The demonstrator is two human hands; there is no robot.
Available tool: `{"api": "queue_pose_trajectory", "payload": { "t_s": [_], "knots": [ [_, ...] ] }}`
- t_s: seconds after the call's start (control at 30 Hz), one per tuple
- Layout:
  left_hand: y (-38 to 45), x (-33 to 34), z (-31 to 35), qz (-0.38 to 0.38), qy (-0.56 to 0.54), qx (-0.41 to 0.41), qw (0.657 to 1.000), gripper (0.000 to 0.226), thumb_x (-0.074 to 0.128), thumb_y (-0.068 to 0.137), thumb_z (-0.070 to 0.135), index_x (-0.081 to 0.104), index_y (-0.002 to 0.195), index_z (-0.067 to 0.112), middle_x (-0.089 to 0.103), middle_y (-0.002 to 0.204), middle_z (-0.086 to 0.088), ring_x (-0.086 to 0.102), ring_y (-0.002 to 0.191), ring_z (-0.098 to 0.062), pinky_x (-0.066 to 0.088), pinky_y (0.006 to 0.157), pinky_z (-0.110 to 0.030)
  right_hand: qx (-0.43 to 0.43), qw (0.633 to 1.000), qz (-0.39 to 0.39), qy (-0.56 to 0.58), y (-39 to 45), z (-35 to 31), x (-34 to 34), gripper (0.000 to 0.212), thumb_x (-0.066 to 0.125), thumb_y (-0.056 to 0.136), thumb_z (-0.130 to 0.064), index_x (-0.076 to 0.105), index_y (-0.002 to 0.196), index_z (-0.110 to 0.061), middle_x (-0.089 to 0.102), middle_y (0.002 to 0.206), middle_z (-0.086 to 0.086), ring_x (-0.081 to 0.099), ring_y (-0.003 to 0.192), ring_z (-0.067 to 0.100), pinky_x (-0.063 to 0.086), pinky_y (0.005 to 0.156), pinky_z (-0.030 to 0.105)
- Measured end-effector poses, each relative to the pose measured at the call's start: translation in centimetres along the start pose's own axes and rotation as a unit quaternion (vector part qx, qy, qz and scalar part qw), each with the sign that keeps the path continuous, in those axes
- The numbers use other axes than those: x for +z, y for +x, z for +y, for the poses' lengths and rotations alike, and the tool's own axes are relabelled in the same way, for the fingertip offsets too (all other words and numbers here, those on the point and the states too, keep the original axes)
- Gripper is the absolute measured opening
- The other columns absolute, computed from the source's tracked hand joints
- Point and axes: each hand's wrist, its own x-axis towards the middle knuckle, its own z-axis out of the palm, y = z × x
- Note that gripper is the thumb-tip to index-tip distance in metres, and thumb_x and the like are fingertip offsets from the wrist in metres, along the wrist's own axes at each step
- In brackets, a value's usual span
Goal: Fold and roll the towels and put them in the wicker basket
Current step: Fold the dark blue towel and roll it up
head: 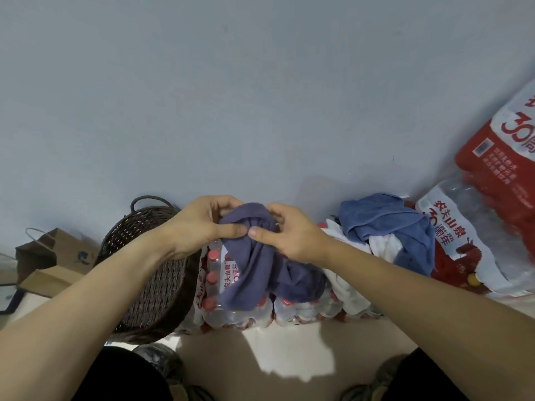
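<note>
Both hands, left [199,224] and right [292,235], pinched the top of a navy towel [254,267], each grip closed on it; its long axis hung downward over bottled water [240,314] (basket [156,270] just left).

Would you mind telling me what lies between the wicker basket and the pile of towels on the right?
In the head view, a shrink-wrapped pack of water bottles, with the dark blue towel held above it by both hands.

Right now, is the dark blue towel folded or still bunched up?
Bunched: the dark blue towel hangs crumpled from both hands, left hand and right hand.
</note>
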Motion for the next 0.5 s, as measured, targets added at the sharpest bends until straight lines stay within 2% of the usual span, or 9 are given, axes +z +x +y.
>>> {"api": "queue_pose_trajectory", "payload": {
  "t_s": [0.07, 0.17, 0.27, 0.33, 0.4, 0.5],
  "knots": [
    [0.4, 0.2, 0.0, 0.049, -0.052, 0.004, 0.997, 0.036, 0.076, 0.07, 0.008, 0.067, 0.104, 0.002, 0.072, 0.099, -0.015, 0.069, 0.089, -0.021, 0.057, 0.078, -0.026, 0.019, 0.998, 0.036, 0.037, 0.2, -0.2, -0.3, 0.02, 0.078, 0.084, -0.025, 0.068, 0.096, -0.013, 0.073, 0.09, 0.002, 0.069, 0.086, 0.018, 0.056, 0.081, 0.034],
    [0.7, -0.2, -0.2, 0.093, -0.113, -0.034, 0.989, 0.043, 0.073, 0.072, 0.014, 0.064, 0.11, -0.004, 0.072, 0.098, -0.017, 0.067, 0.091, -0.023, 0.056, 0.078, -0.027, 0.047, 0.994, 0.032, 0.095, 0.3, -0.7, -1.2, 0.026, 0.079, 0.083, -0.021, 0.068, 0.1, -0.004, 0.073, 0.093, 0.005, 0.069, 0.083, 0.013, 0.056, 0.077, 0.028],
    [0.9, -0.3, -0.7, 0.079, -0.054, -0.065, 0.993, 0.051, 0.065, 0.081, 0.029, 0.062, 0.112, -0.012, 0.063, 0.103, -0.023, 0.054, 0.094, -0.028, 0.041, 0.084, -0.039, 0.048, 0.993, 0.03, 0.108, 0.2, -1.1, -2.1, 0.028, 0.077, 0.085, -0.025, 0.066, 0.103, -0.006, 0.073, 0.097, 0.006, 0.069, 0.086, 0.011, 0.055, 0.08, 0.028],
    [1.0, 0.1, -0.7, 0.068, -0.043, -0.058, 0.995, 0.052, 0.057, 0.087, 0.035, 0.065, 0.107, -0.012, 0.068, 0.103, -0.023, 0.06, 0.093, -0.027, 0.047, 0.082, -0.033, 0.057, 0.992, 0.019, 0.114, 0.1, -1.3, -2.7, 0.025, 0.076, 0.086, -0.025, 0.066, 0.104, -0.011, 0.073, 0.1, 0.003, 0.071, 0.091, 0.013, 0.058, 0.08, 0.029],
    [1.1, 0.4, -0.4, 0.063, -0.085, -0.047, 0.993, 0.051, 0.051, 0.091, 0.037, 0.066, 0.108, -0.009, 0.071, 0.105, -0.02, 0.067, 0.093, -0.022, 0.054, 0.077, -0.026, 0.064, 0.991, 0.005, 0.12, -0.1, -1.2, -3.3, 0.028, 0.078, 0.083, -0.021, 0.064, 0.106, -0.013, 0.074, 0.103, 0.005, 0.072, 0.095, 0.02, 0.058, 0.082, 0.033],
    [1.4, 0.4, 0.2, 0.086, -0.182, -0.034, 0.979, 0.045, 0.049, 0.091, 0.036, 0.067, 0.107, -0.002, 0.071, 0.108, -0.017, 0.068, 0.096, -0.021, 0.058, 0.079, -0.029, 0.061, 0.991, 0.012, 0.114, -0.1, -1.1, -4.4, 0.04, 0.084, 0.076, -0.017, 0.061, 0.109, -0.016, 0.075, 0.101, 0.007, 0.073, 0.095, 0.023, 0.059, 0.081, 0.035]
  ]
}}
